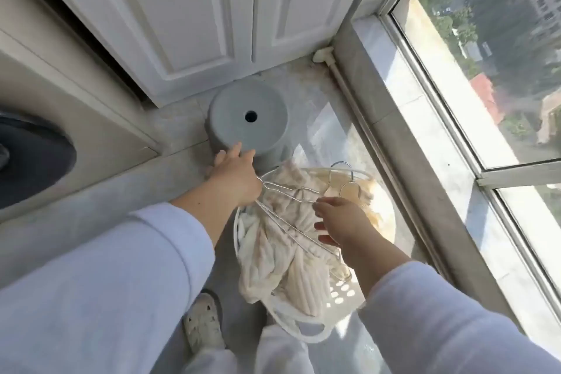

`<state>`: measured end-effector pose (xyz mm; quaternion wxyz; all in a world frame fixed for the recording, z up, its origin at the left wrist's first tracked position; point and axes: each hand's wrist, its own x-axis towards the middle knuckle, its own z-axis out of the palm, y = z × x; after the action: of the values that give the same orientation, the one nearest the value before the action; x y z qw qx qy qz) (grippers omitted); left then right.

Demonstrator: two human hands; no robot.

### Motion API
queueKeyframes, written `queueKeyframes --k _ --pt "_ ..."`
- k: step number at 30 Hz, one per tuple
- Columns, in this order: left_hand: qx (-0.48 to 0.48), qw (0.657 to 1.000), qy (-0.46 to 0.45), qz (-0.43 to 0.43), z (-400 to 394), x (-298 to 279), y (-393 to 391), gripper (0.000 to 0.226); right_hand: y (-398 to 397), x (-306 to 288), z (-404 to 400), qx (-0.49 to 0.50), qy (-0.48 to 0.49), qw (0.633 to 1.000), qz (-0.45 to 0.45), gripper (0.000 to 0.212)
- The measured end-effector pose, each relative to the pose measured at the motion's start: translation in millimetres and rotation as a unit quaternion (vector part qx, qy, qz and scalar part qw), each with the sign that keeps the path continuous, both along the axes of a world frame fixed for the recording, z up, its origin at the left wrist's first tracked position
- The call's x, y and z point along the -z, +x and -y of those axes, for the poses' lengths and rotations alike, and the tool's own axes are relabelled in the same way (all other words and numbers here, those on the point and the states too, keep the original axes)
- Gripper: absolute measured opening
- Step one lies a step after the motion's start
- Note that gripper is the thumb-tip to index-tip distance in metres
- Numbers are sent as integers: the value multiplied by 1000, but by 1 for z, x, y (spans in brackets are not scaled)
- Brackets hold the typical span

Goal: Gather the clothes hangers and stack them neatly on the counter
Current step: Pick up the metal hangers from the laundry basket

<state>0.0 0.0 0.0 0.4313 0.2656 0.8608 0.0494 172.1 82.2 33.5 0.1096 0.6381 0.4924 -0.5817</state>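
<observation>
At the bottom of the frame I see both pale sleeves [100, 291] coming up from the lower corners, with a slipper [202, 322] on the floor between them. Just above, in the lower centre, sits the white laundry basket [343, 294], heaped with cream-coloured cloth [282, 255].

My right hand [341, 222], at centre right, hovers over the cloth with its fingers loosely spread; it looks to be touching the wire of the hangers [291, 222] but not gripping it. My left hand [235, 177], at centre, has its lower fingers curled round one end of a small bunch of those wire hangers, while its upper fingers stretch out towards the grey upturned tub [247, 118]. The bunch runs slantwise across the cloth towards the lower right. Two hooks [349, 188] stand up by the basket's far rim; I cannot tell whether they belong to the held bunch.

I judge this the gathering step: hangers are being drawn out of the basket. Next I would need to free any wire from the cloth, square the hooks together, and carry the bunch to the counter, probably the ledge [76, 215] at middle left.

Farther up are white cabinet doors [182, 9] and, at right, the window [485, 70].
</observation>
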Motion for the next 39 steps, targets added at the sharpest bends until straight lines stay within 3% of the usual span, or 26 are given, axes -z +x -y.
queueKeyframes --k 6,10,14,20,27,30,34,39 --pt "154 980 -106 -65 -19 71 9 76 15 57 -6 25 -37 999 11 22" --pt "237 953 -146 -119 -14 76 13 51 20 65 -8 29 -32 999 10 17" --pt "263 957 -114 -53 -1 56 25 37 25 53 -3 24 -26 999 15 17" --pt "302 951 -60 17 17 -42 52 22 38 -5 14 74 -23 996 47 55" --pt "277 961 -8 9 21 -207 34 25 20 -117 22 217 -42 974 -43 56" --pt "236 971 17 -9 25 -280 18 24 -5 -174 14 196 -21 976 -95 45" --pt "197 978 47 -55 31 -356 1 28 -39 -250 -5 150 18 973 -172 10" --pt "189 966 81 -155 42 -440 -11 36 -80 -358 -23 219 -27 910 -352 7"
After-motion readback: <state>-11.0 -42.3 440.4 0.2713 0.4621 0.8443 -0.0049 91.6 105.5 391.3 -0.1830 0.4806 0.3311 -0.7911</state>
